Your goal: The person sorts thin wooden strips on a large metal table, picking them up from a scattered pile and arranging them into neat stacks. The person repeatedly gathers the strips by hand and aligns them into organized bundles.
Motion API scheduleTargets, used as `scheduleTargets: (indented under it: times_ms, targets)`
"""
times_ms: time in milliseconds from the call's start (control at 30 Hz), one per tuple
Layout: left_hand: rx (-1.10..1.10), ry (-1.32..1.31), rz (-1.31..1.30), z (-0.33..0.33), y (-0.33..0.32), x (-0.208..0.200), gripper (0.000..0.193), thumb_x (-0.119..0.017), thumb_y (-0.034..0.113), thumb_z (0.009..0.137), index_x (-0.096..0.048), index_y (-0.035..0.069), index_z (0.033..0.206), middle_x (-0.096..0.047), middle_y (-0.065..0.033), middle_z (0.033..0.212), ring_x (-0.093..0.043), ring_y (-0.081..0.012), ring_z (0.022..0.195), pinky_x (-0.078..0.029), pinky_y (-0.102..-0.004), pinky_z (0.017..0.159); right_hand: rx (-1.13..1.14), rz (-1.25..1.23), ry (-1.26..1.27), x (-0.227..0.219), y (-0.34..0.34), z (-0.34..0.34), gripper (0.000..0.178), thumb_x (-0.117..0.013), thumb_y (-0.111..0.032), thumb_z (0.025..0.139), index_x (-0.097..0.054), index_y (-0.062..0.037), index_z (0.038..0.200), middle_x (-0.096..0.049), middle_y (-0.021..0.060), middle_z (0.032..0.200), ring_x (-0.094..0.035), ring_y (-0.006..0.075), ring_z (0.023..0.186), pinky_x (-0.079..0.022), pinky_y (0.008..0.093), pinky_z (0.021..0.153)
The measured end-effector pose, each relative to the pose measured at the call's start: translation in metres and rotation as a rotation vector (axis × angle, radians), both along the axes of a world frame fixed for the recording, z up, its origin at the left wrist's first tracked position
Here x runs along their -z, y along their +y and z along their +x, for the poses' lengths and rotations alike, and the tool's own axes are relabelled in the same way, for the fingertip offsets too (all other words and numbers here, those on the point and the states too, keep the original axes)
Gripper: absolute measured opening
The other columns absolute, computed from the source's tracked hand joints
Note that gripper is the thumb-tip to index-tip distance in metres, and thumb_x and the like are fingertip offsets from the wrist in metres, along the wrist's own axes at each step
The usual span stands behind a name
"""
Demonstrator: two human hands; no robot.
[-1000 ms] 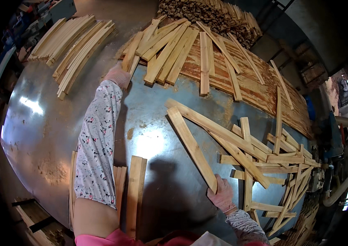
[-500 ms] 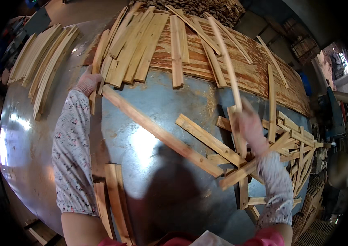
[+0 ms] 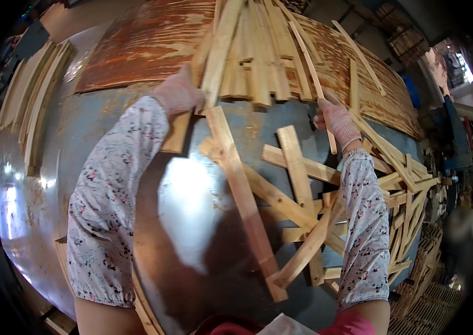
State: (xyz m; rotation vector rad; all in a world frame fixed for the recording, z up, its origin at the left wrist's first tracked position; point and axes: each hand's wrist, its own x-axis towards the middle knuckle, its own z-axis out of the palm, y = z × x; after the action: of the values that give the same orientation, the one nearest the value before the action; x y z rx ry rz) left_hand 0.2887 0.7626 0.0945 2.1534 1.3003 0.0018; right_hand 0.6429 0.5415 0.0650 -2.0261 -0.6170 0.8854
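Observation:
My left hand (image 3: 179,94), in a pinkish work glove, is closed around a wooden slat (image 3: 177,134) whose near end sticks out below the fingers. Right beside it lies a longer pale slat (image 3: 222,53). My gloved right hand (image 3: 336,119) grips a thin wooden strip (image 3: 310,64) that slants away to the far left. Between the hands, several slats (image 3: 260,75) lie side by side at the far side. Nearer to me, a long reddish slat (image 3: 242,192) crosses other loose slats (image 3: 295,167) in a jumbled heap.
A worn brown board (image 3: 141,42) covers the far part of the metal table (image 3: 94,131). Stacked slats (image 3: 35,95) lie at the far left. More crossed slats (image 3: 406,215) lie at the right edge, and others (image 3: 147,304) near my left elbow.
My left hand has moved right with its slat, and the far slats are now bunched farther right. My right hand has moved slightly away from me with the strip. The long reddish slat has swung steeper.

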Motion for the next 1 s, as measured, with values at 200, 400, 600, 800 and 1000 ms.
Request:
scheduleTargets:
  times_ms: [200, 400, 600, 800, 1000]
  targets:
    - [0.162, -0.205, -0.093, 0.163, -0.053, 0.05, 0.093, -0.071, 0.039, 0.088, -0.033, -0.018, 0.151, -0.069, -0.0383, 0.126, -0.071, -0.046, 0.118, -0.058, -0.0467, 0.102, 0.065, -0.009, -0.136, 0.025, 0.0, 0.057, 0.05, -0.062, -0.024, 0.106, -0.057, -0.011, 0.153, -0.073, 0.0139, 0.108, -0.073, 0.026, 0.089, -0.063, 0.0397, 0.083]
    - [0.109, -0.593, -0.243, 0.261, -0.084, 0.105, 0.058, -0.076, 0.032, 0.089, -0.066, -0.008, 0.131, -0.075, -0.0229, 0.112, -0.073, -0.0311, 0.103, -0.058, -0.041, 0.092, -0.474, -0.619, -1.623, 0.055, -0.084, 0.182, 0.047, -0.061, -0.023, 0.103, -0.061, -0.0043, 0.146, -0.069, 0.0276, 0.136, -0.063, 0.0425, 0.13, -0.051, 0.0392, 0.11]
    - [0.106, -0.658, -0.306, 0.142, -0.07, 0.047, 0.065, -0.074, 0.037, 0.094, -0.059, -0.004, 0.143, -0.073, -0.0169, 0.11, -0.073, -0.0267, 0.095, -0.059, -0.0402, 0.091, 0.108, -0.025, -0.827, 0.021, -0.114, 0.071, 0.051, -0.063, -0.034, 0.102, -0.056, -0.0114, 0.146, -0.07, 0.0292, 0.129, -0.067, 0.045, 0.123, -0.054, 0.0507, 0.1]
    - [0.049, -0.742, -0.207, 0.04, -0.099, 0.005, 0.085, -0.075, 0.033, 0.088, -0.046, -0.003, 0.159, -0.071, -0.0167, 0.113, -0.069, -0.024, 0.094, -0.057, -0.0383, 0.089, -0.352, -0.502, -1.063, -0.062, -0.116, -0.028, 0.056, -0.065, -0.038, 0.1, -0.052, -0.0256, 0.153, -0.068, 0.0243, 0.126, -0.069, 0.0446, 0.116, -0.056, 0.0524, 0.097]
    - [-0.191, -0.779, -0.501, -0.136, -0.173, -0.022, 0.067, -0.072, 0.026, 0.093, -0.053, 0.001, 0.153, -0.065, -0.0017, 0.103, -0.062, -0.0105, 0.084, -0.053, -0.0273, 0.077, -0.218, -0.608, -0.867, -0.056, -0.243, -0.008, 0.058, -0.065, -0.037, 0.1, -0.056, -0.027, 0.156, -0.066, 0.0254, 0.137, -0.067, 0.0427, 0.123, -0.053, 0.0504, 0.105]
